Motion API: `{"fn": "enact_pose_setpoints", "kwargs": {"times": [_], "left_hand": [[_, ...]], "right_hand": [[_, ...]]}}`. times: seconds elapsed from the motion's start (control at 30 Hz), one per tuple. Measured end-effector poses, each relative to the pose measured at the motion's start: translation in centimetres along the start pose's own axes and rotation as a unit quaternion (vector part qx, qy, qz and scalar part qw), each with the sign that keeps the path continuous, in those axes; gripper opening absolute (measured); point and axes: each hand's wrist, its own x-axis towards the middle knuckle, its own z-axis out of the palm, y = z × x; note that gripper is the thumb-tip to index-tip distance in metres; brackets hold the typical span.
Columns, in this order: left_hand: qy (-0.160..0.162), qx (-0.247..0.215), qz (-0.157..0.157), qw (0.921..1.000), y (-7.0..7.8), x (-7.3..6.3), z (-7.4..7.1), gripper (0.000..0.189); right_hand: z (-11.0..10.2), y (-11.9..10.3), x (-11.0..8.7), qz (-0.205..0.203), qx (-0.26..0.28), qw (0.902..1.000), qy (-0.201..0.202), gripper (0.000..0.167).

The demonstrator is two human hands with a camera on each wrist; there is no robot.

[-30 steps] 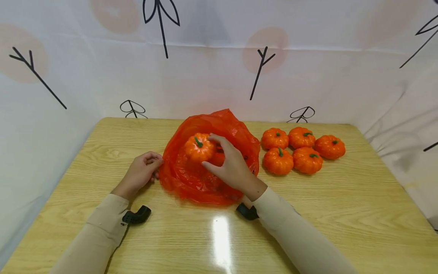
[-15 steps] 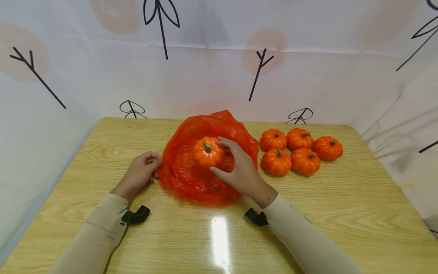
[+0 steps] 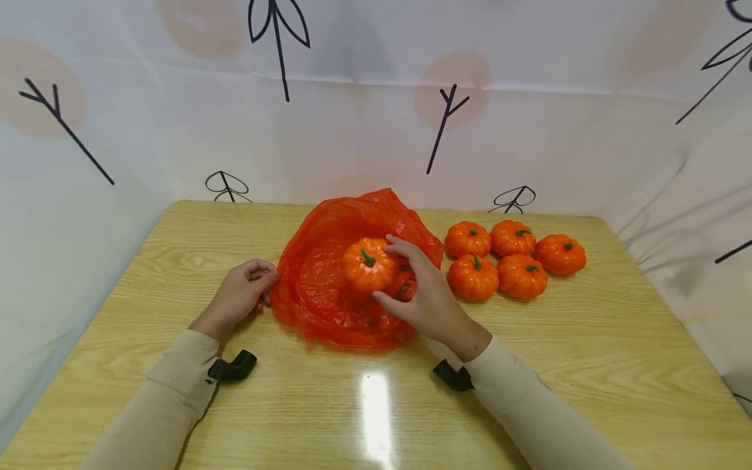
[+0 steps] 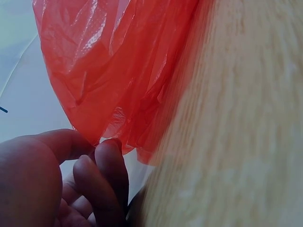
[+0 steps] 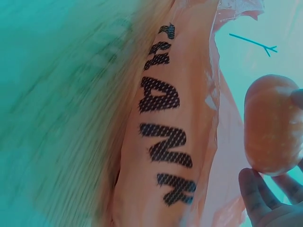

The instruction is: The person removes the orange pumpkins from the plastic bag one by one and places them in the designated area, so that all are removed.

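A thin red plastic bag lies spread with its mouth wide on the table. My left hand pinches the bag's left edge between thumb and fingers, as the left wrist view shows up close. Over the bag's mouth, my right hand holds a small orange pumpkin with a green stem, thumb on the near side and fingers on the far side. In the right wrist view that pumpkin is above the bag's rim, and black printed letters run along the bag's side.
Several more orange pumpkins stand in two rows to the right of the bag, close to its edge. The wooden table meets a patterned white cloth at the back. A black wrist camera juts from the left sleeve.
My right hand has carried the pumpkin rightward and slightly nearer across the bag's mouth. The left hand keeps its pinch on the bag's edge.
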Motion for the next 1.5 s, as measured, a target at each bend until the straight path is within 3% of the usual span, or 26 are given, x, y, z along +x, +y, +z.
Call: {"fn": "enact_pose_setpoints", "kwargs": {"times": [0.63,0.97,1.23,1.5], "left_hand": [[-0.002,0.008,-0.011,0.9999,0.5,-0.3,0.0,0.034],[-0.003,0.008,-0.009,0.9999,0.2,-0.1,-0.1,0.034],[-0.004,0.01,-0.018,0.9998,0.4,-0.1,-0.1,0.034],[-0.004,0.009,-0.014,0.9999,0.5,-0.2,0.1,0.032]], "right_hand": [[-1.4,0.8,-1.7,-0.011,-0.005,0.9999,0.006,0.07],[-2.5,0.9,-2.7,-0.015,-0.018,0.9995,0.019,0.082],[-3.8,1.4,-4.1,0.01,-0.03,0.9995,0.009,0.08],[-5.4,2.3,-5.8,0.006,-0.065,0.9979,0.002,0.082]]}}
